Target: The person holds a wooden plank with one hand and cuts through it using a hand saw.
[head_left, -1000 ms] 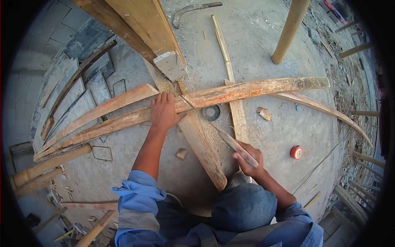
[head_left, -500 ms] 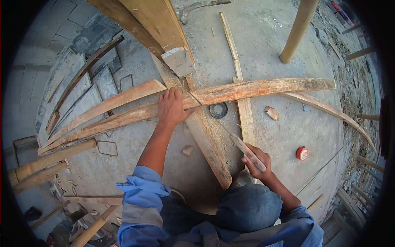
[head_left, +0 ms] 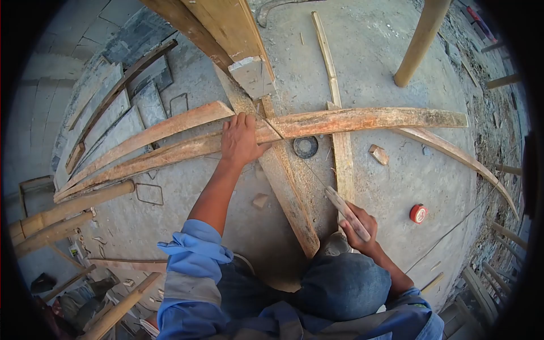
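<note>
A long, curved wooden plank (head_left: pixel 362 120) lies across supporting timbers in front of me. My left hand (head_left: pixel 241 139) presses on it left of a dark slanting cut, fingers curled over the far edge and thumb spread along the near side. My right hand (head_left: pixel 361 226) is wrapped round the pale, worn wooden handle of a saw (head_left: pixel 341 205), close to my right knee. Seen nearly edge-on, the saw's thin blade runs from the handle up to the cut in the plank. Sawdust lies on the slanting timber (head_left: pixel 289 198) below.
A red tape measure (head_left: pixel 419 213) and a wood offcut (head_left: pixel 379 154) lie on the concrete floor at right. Near the cut is a dark ring (head_left: pixel 305 147). A thick post (head_left: pixel 253 76) stands ahead, and a round pole (head_left: pixel 422 42) rises at right. Bamboo poles (head_left: pixel 73 208) lie at left.
The saw handle and my right hand have shifted slightly back toward me relative to the plank. My left hand keeps its place on the plank. The whole view has shifted a little.
</note>
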{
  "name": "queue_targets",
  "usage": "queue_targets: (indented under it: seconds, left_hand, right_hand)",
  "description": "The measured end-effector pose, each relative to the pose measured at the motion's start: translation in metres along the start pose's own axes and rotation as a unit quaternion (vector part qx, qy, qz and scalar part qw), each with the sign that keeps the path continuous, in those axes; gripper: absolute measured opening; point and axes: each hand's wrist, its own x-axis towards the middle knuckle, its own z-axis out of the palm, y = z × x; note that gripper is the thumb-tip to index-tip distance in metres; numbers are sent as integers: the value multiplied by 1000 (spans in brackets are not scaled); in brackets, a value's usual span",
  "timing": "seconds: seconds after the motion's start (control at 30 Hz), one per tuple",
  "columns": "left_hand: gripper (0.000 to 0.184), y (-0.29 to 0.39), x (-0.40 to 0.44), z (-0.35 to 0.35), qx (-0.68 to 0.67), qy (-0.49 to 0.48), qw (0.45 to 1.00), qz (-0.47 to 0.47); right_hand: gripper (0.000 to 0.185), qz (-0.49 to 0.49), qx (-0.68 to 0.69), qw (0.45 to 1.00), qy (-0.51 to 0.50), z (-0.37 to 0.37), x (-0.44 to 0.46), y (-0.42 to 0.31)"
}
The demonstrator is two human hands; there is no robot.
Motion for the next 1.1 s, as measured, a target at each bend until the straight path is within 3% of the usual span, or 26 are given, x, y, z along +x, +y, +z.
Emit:
queue_targets:
  seconds: [0.13,0.3,0.4,0.53,0.63,0.67,0.8,0.97,1.03,1.1]
  left_hand:
    - [78,-1,4,-3,4,-11,1000,1]
    - [78,0,7,-10,6,16,1000,6]
    - [78,0,0,-1,10,13,1000,11]
    - [77,-3,4,-3,9,-14,1000,7]
    - [76,-3,3,0,9,-1,1000,10]
    - [76,-5,5,-3,10,4,1000,8]
    - [75,-5,9,-8,5,10,1000,13]
    - [75,-4,3,-1,3,8,1000,17]
    - [75,-4,4,0,7,7,1000,13]
    - [76,-7,8,3,6,21,1000,18]
  right_hand:
    - [51,-14,-41,999,-14,7,11,-1]
    - [50,-39,57,997,26,104,140,18]
    - [51,-37,53,997,33,86,114,6]
    - [53,0,-22,1000,-15,3,-3,5]
    - [52,41,23,999,-2,11,1,1]
    - [50,-30,-35,999,4,33,32,14]
    - [48,-37,72,996,34,109,143,16]
    - [51,-32,-11,999,14,52,63,6]
    - [51,16,13,1000,-9,8,1,8]
    - [50,54,23,998,-13,3,3,-9]
